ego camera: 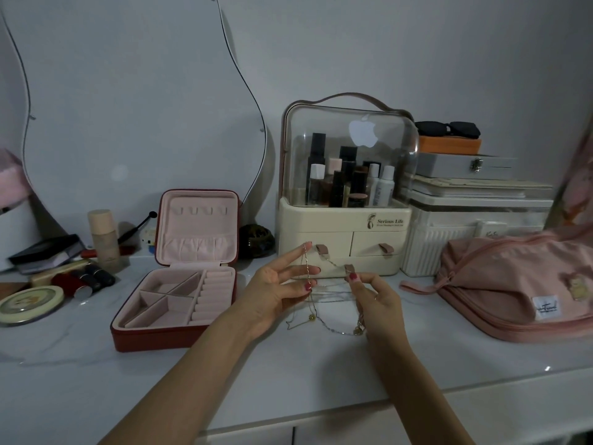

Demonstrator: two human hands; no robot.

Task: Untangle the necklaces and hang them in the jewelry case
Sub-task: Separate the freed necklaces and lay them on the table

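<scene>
Just right of the frame's centre, both hands are raised above the white marble-look countertop [321, 364] with a tangle of thin gold and silver chain necklaces [324, 298] strung between them. The left hand [276, 292] is palm-up with its fingers spread and mostly straight; one chain runs over the fingertips, and the thumb and a finger appear to pinch it near the red-painted nail. The right hand [377, 298] has its fingers curled, thumb and forefinger pinching the strands at the top. From there the chains sag in loops, and their lower ends with small gold beads lie on the countertop between the two wrists.

Left of centre stands the dark red square jewelry case [179, 284], open, its pink-lined lid upright and showing a row of small hooks and a gathered pocket; its tray of dividers and ring rolls holds no chain. Behind the hands sits a cream cosmetic organiser with a clear domed lid [345, 187], full of bottles. At the right edge of the frame lies a pink fabric zip pouch [519, 284]. At the far left are assorted cosmetics, among them a round tin [30, 305].
</scene>
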